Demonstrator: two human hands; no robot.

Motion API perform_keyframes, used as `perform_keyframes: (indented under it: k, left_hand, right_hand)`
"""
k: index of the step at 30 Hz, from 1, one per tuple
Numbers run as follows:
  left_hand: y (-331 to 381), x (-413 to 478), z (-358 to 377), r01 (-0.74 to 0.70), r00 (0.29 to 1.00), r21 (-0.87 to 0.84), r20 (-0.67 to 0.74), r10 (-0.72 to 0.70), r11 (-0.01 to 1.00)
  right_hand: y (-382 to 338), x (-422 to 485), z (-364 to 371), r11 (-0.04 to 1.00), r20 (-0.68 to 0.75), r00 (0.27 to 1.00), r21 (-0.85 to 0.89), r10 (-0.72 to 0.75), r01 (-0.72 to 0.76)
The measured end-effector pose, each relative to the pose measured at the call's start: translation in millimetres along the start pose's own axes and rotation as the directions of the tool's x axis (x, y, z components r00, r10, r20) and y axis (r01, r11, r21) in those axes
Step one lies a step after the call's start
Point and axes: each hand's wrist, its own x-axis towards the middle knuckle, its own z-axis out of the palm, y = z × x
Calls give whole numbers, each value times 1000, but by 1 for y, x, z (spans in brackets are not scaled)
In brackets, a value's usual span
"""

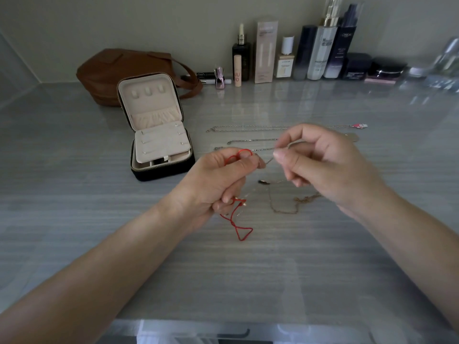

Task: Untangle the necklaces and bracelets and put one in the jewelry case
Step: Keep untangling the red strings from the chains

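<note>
- Both forearms reach in from the near edge and meet above the middle of the table point(99, 219), with the hands raised off it and close together.
- The left hand point(218, 180) is curled, knuckles up. Its thumb and forefinger pinch a red cord point(239, 227); one loop stands above the fingers and the rest hangs below the palm to the table.
- The right hand point(323, 165) is curled too, with thumb and forefinger pinching a thin chain point(269, 160) that runs slanting down to the left hand's fingertips.
- Whether cord and thin chain are knotted together cannot be made out.
- A gold chain point(285, 209) lies loosely bunched on the table under the hands.
- Three silver chains point(248, 129) lie stretched out in near-parallel lines just beyond the hands.
- The case point(162, 171) sits open left of the hands, with its lid upright, a black shell and pale lining.
- A brown bag point(119, 70) stands behind the case, and bottles point(310, 50) line the wall.
</note>
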Motion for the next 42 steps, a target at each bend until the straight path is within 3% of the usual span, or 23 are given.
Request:
perform_keyframes:
  k: [5, 11, 20, 28, 33, 37, 42]
  left_hand:
    - [1, 1, -1, -9, 997, 34, -80, 12, 999]
    - [1, 2, -3, -25, 996, 60, -86, 30, 998]
    - [-2, 3, -4, -25, 995, 109, -88, 35, 994]
    - [-8, 7, -2, 17, 987, 224, -159, 19, 975]
    - [-10, 6, 0, 37, 989, 279, -145, 4, 960]
    - [-9, 7, -2, 16, 991, 283, -129, 21, 959]
    - [-7, 7, -7, 0, 990, 277, -132, 38, 961]
  right_hand:
    - [9, -2, 3, 942, 81, 992, -312, -101, 122]
    - [10, -4, 5, 775, 134, 987, -612, -94, 157]
    - [10, -3, 8, 784, 100, 989, -604, -107, 146]
    - [9, -1, 9, 917, -19, 985, -368, -173, 155]
    - [9, 3, 10, 996, -94, 994, -77, -54, 47]
    - [9, 4, 8, 982, -79, 991, 167, 107, -93]
    - [11, 5, 2, 959, -80, 986, 255, 146, -121]
